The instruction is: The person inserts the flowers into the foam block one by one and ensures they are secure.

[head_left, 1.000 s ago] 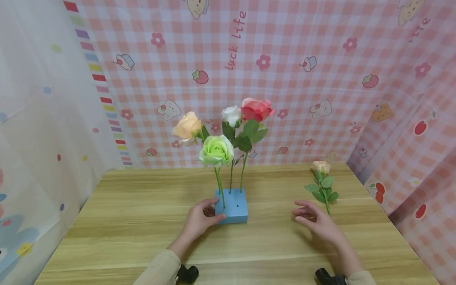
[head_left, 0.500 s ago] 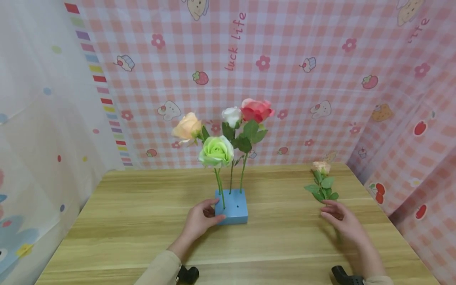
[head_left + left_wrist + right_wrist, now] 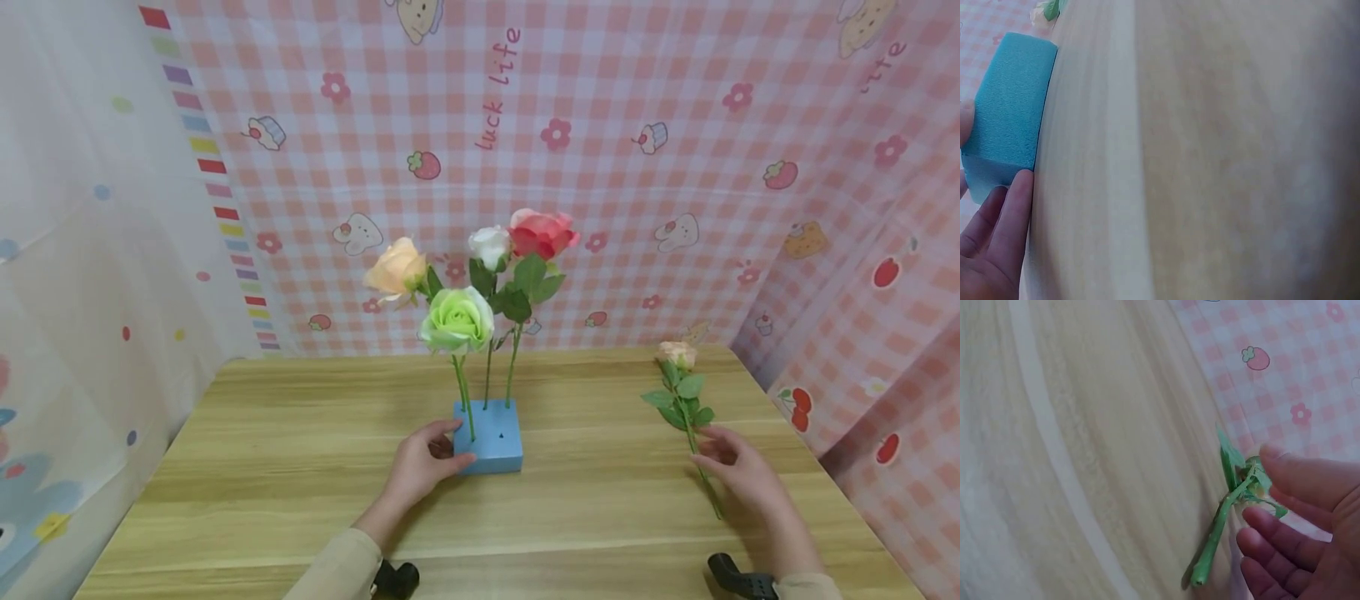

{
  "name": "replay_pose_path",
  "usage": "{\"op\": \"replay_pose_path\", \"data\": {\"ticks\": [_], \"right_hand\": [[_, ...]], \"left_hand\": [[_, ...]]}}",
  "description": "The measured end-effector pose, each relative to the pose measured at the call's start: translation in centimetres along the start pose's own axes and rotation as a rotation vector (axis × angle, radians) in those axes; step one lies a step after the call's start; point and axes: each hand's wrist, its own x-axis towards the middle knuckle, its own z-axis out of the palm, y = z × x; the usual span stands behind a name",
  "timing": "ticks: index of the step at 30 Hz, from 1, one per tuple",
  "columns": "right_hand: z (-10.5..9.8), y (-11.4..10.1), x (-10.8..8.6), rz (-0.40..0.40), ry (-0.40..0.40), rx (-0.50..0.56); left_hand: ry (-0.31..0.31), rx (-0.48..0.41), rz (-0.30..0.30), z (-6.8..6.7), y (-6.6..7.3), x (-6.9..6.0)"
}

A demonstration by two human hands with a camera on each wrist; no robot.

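Observation:
My left hand (image 3: 420, 460) grips the left side of a blue foam block (image 3: 498, 460), its thumb on the near edge. Four artificial roses stand upright in the block: a peach rose (image 3: 397, 268), a green rose (image 3: 457, 321), a white rose (image 3: 490, 247) and a red rose (image 3: 543, 232). A small dark hole (image 3: 501, 436) shows in its top. Off to the right lies a pale peach rose (image 3: 677, 355) with its stem toward me. Beside that stem (image 3: 1210, 547) my right hand (image 3: 738, 471) has thumb and fingers apart, not closed on it.
The wooden table (image 3: 300, 433) carries the block and the lying rose. Behind it hangs a pink checked cloth (image 3: 450, 100), with more cloth at both sides. A black wrist device (image 3: 738, 577) sits on my right wrist, another (image 3: 397, 578) by my left.
My right hand has moved right to the lying rose, first covering the lower stem, now beside it with the stem in view. The left hand and block have stayed put.

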Motion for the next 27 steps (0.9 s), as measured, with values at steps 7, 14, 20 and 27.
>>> {"op": "replay_pose_path", "data": {"ticks": [7, 14, 20, 27], "right_hand": [[0.1, 0.9, 0.4, 0.051, -0.068, -0.06], [0.4, 1.5, 0.6, -0.021, -0.04, -0.062], [0.4, 1.9, 0.5, -0.063, -0.025, -0.094], [0.3, 1.8, 0.7, -0.027, -0.004, -0.136]], "left_hand": [[-0.002, 0.003, 0.001, 0.0, -0.1, 0.0], [-0.003, 0.006, -0.007, -0.1, -0.1, 0.1], [-0.004, 0.016, -0.011, 0.0, -0.1, 0.0], [-0.001, 0.011, -0.01, 0.0, -0.1, 0.1]]}}
